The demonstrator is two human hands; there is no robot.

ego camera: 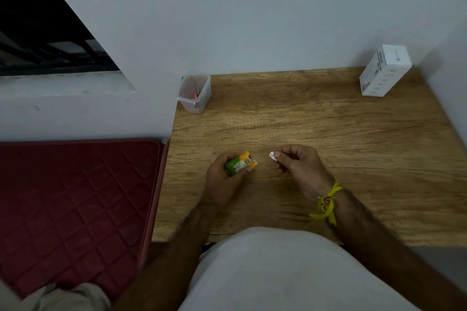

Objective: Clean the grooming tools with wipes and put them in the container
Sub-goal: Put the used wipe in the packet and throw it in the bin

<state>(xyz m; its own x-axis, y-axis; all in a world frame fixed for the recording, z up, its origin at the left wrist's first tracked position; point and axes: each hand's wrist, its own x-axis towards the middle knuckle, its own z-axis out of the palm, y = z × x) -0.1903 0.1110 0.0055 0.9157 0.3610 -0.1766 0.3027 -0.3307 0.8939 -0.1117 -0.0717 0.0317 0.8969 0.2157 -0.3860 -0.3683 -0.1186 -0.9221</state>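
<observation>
My left hand (223, 179) grips a small green, white and orange packet (240, 163) just above the wooden table (328, 134). To its right, my right hand (298, 164) pinches a small white wad, apparently a wipe (273, 156), between thumb and fingertips. The two hands are a short gap apart near the table's front middle. A clear plastic container (194, 93) stands at the table's back left corner with a thin pink or red tool (196, 98) leaning inside it.
A white cardboard box (385, 69) stands at the back right against the grey wall. A dark red quilted mat (75, 204) lies left of the table. A yellow thread band (327, 203) circles my right wrist.
</observation>
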